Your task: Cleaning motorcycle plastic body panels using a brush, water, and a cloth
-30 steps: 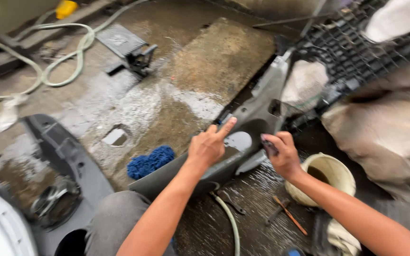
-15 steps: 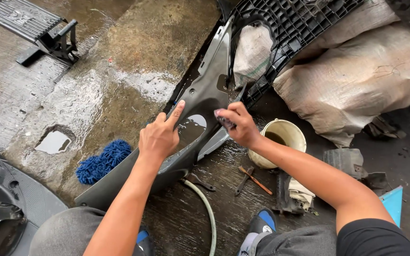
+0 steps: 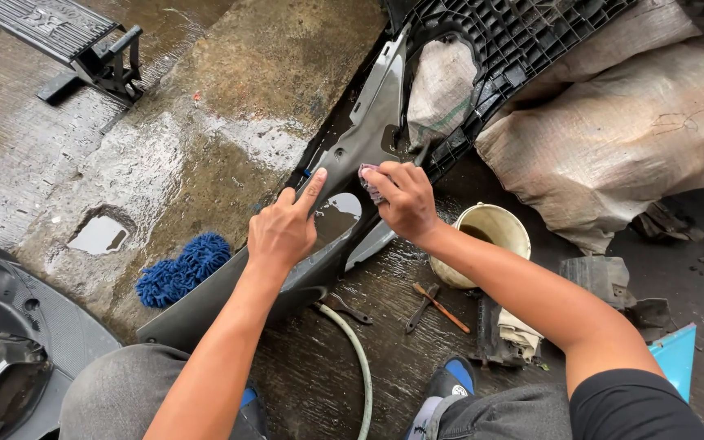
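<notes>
nearest, a hose and pliers lay on the wet floor. the left hand steadied the grey bumper panel, fingers loose, forefinger stretched along it, holding nothing. the right hand had its fingers pinched shut on a small rag pressed against the panel. beyond stood a cream bucket, sacks farther off.

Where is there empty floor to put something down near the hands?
Bare wet concrete lies between the blue wash mitt, the puddle hole and the black step. It is crowded right of the grey panel: bucket, pliers, hose and sacks ring the right hand.
</notes>
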